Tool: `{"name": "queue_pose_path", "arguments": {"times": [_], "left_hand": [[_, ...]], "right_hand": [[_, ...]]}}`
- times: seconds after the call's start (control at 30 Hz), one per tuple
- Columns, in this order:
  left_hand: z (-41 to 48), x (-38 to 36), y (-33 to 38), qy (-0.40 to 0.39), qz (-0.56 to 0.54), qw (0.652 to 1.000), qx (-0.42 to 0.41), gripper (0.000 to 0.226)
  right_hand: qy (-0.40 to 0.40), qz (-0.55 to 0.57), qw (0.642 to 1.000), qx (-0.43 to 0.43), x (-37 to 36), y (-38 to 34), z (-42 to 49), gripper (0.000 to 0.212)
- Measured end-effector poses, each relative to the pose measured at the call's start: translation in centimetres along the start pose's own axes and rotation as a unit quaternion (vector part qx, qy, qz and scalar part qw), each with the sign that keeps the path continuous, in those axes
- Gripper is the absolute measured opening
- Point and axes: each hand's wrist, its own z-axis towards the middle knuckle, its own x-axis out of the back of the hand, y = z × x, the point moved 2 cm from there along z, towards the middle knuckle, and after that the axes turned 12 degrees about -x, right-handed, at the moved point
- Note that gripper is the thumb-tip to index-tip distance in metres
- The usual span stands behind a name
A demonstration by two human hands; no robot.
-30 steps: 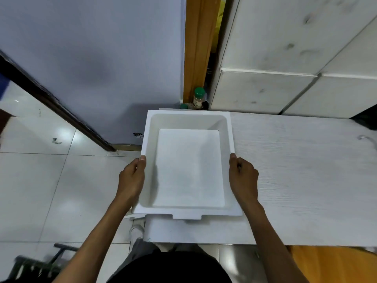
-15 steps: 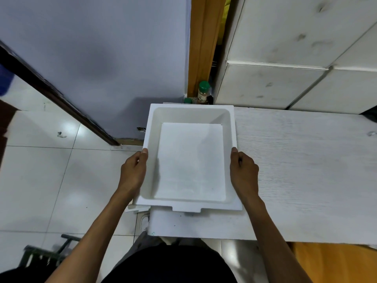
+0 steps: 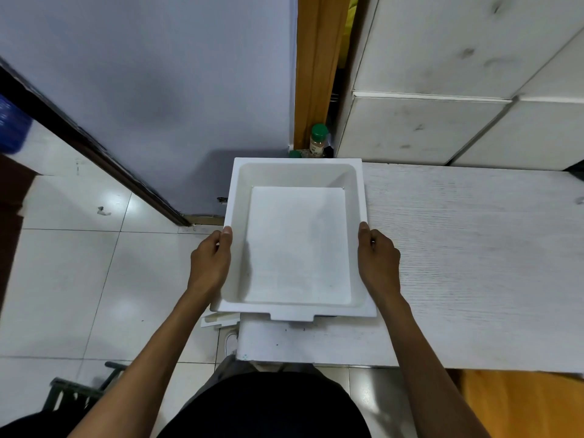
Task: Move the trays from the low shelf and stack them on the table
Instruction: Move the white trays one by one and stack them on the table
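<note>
A white rectangular tray [image 3: 297, 245] is at the left end of the white table [image 3: 458, 263], overhanging its left edge. My left hand [image 3: 210, 263] grips the tray's left rim, thumb on top. My right hand [image 3: 377, 263] grips the right rim the same way. Under the tray's near left corner the edge of another white tray [image 3: 221, 320] sticks out. I cannot tell whether the top tray rests fully on it.
A green-capped bottle [image 3: 317, 140] stands behind the tray, against an orange wooden post [image 3: 316, 67]. White cabinets [image 3: 442, 90] rise behind the table. A dark metal rack [image 3: 76, 393] sits on the tiled floor at lower left.
The tray and both hands hold nearly the same place on the table end. The view has shifted slightly, so the tray appears a little lower against the bottle.
</note>
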Motion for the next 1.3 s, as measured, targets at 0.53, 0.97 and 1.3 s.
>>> {"name": "queue_pose_path", "arguments": {"times": [0.53,0.97,1.3], "left_hand": [[-0.3,1.0,0.0,0.025,0.023,0.998,-0.045,0.044],[0.2,4.8,-0.5,0.102,0.027,0.99,-0.095,0.031],[-1.8,9.8,-6.8,0.111,-0.016,0.994,-0.015,0.032]], "right_hand": [[0.043,0.004,0.999,-0.028,0.4,-0.3,0.1,0.043],[0.083,0.022,0.992,0.088,-0.7,-5.7,-2.2,0.038],[0.043,0.015,0.991,0.127,-7.0,-9.8,-7.7,0.037]]}}
